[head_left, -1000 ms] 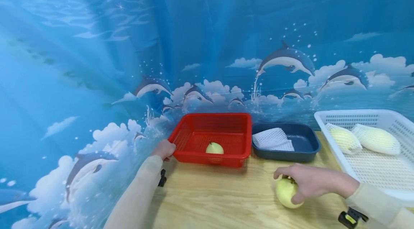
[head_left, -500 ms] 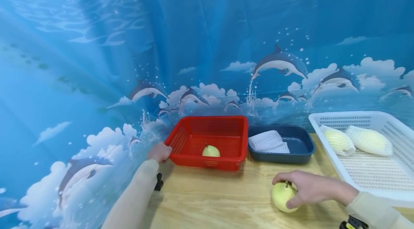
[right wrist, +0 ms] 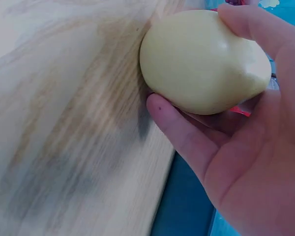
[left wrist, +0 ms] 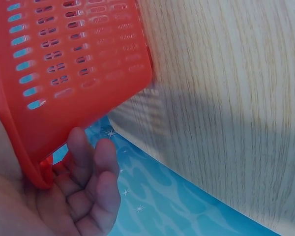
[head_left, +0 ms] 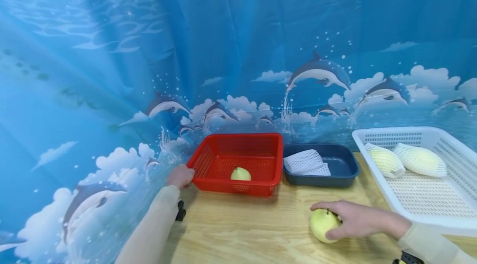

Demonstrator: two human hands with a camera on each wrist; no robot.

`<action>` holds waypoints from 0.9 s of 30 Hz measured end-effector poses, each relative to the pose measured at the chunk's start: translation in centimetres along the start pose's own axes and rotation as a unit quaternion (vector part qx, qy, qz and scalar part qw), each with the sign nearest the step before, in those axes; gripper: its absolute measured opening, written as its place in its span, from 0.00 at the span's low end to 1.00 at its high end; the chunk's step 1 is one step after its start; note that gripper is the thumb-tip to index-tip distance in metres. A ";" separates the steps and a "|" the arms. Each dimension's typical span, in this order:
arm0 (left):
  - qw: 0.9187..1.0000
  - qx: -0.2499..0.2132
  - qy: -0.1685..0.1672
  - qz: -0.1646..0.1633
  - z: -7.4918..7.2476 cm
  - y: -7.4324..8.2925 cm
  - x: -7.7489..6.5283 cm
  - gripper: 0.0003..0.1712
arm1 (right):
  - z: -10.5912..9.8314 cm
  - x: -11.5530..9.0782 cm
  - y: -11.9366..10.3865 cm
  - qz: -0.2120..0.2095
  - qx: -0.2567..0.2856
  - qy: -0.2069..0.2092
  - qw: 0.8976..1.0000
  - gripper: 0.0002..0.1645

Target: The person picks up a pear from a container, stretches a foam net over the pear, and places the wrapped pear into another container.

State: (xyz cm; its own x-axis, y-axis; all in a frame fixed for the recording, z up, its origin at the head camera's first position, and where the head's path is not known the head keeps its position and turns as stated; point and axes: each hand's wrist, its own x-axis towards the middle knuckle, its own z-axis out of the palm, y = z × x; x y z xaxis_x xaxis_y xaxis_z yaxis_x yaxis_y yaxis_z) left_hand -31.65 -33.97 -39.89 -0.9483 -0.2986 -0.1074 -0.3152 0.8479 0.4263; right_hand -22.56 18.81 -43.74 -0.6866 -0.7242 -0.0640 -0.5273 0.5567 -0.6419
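At the left edge of the red basket (head_left: 238, 188), my left hand (head_left: 180, 176) grips the rim; the left wrist view shows the fingers (left wrist: 107, 194) curled under the rim, beside the slotted wall. One yellow-green pear (head_left: 240, 174) lies inside that basket. My right hand (head_left: 354, 219) holds another pear (head_left: 322, 226) at the front of the table, thumb on one side and fingers round the other. In the right wrist view this pear (right wrist: 201, 61) is bare and sits against or just above the wood; I cannot tell which.
A dark blue tray (head_left: 340, 164) with white foam netting (head_left: 307, 162) stands right of the red basket. Farther right, a white basket (head_left: 428, 217) holds two net-wrapped pears (head_left: 421, 160). Behind the wooden table (head_left: 238, 231) hangs a blue dolphin curtain (head_left: 238, 48).
The whole head view has shifted slightly, moving things leftward. The right hand keeps its hold on the pear, and the left hand stays on the basket rim.
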 end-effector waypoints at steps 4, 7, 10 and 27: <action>1.000 -0.006 0.001 0.005 -0.1 -0.2 -0.1 0.18 | 0.3 -0.1 0.2 -0.017 -0.013 0.017 1.000 0.45; 1.000 -0.013 0.002 0.009 0.0 -0.3 -0.2 0.19 | 0.5 -0.2 0.2 -0.015 -0.021 0.024 0.999 0.47; 1.000 -0.018 0.009 0.006 0.0 -0.3 -0.2 0.18 | 0.5 -0.4 0.2 -0.014 -0.023 0.031 0.999 0.49; 1.000 -0.003 0.018 0.015 0.3 -0.7 -0.2 0.23 | 0.9 -1.6 0.6 -0.047 0.000 0.055 0.997 0.54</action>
State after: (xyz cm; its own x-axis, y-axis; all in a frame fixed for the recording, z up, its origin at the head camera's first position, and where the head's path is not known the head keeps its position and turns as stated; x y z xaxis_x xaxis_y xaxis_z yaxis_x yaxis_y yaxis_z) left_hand -31.24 -34.36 -40.39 -0.9553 -0.2887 -0.0629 -0.2866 0.8538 0.4346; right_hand -21.36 19.93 -44.73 -0.6846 -0.7245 0.0800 -0.5922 0.4889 -0.6405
